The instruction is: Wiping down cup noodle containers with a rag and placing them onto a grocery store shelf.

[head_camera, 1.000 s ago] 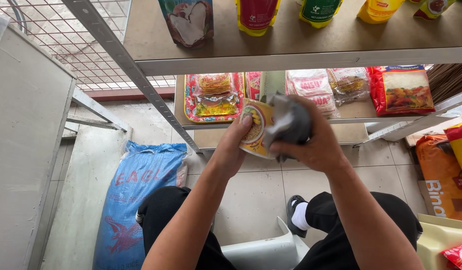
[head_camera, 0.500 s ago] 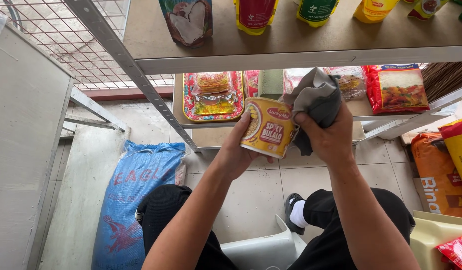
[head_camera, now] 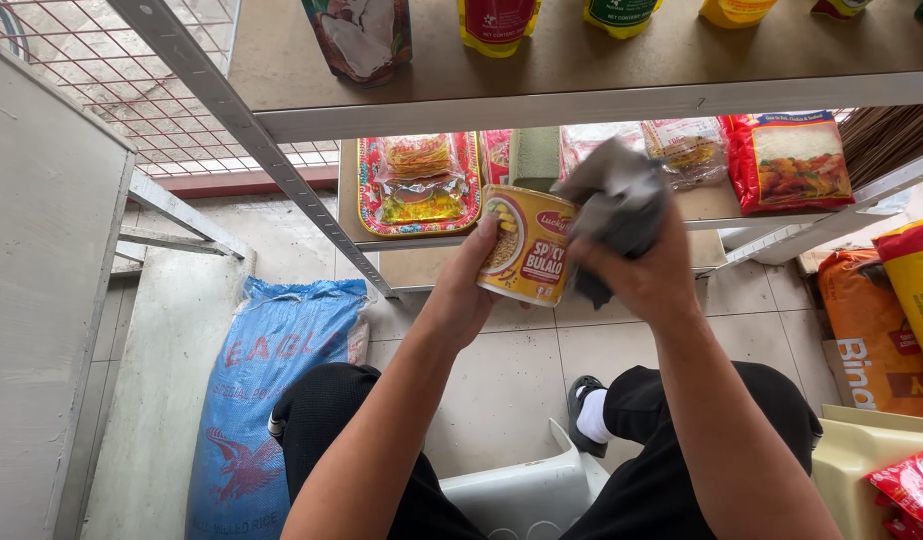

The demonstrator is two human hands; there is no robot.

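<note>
My left hand [head_camera: 472, 290] grips a yellow instant noodle cup [head_camera: 530, 246] by its side, held tilted in front of the lower shelf. My right hand [head_camera: 650, 272] clutches a crumpled grey cloth [head_camera: 619, 203] and presses it against the cup's upper right rim. Both forearms reach up from my lap. Part of the cup's top is hidden behind the cloth.
A metal-framed shelf [head_camera: 582, 100] carries pouches above and snack packets [head_camera: 790, 160] and a red tray pack [head_camera: 418, 185] below. A blue woven sack [head_camera: 262, 400] lies on the tiled floor at left. Orange sacks [head_camera: 872, 330] stand at right, and a white plastic stool [head_camera: 522, 495] shows between my legs.
The cloth had covered the cup's front; my right hand has moved it up and right to the rim, baring the label. The cup has shifted slightly right.
</note>
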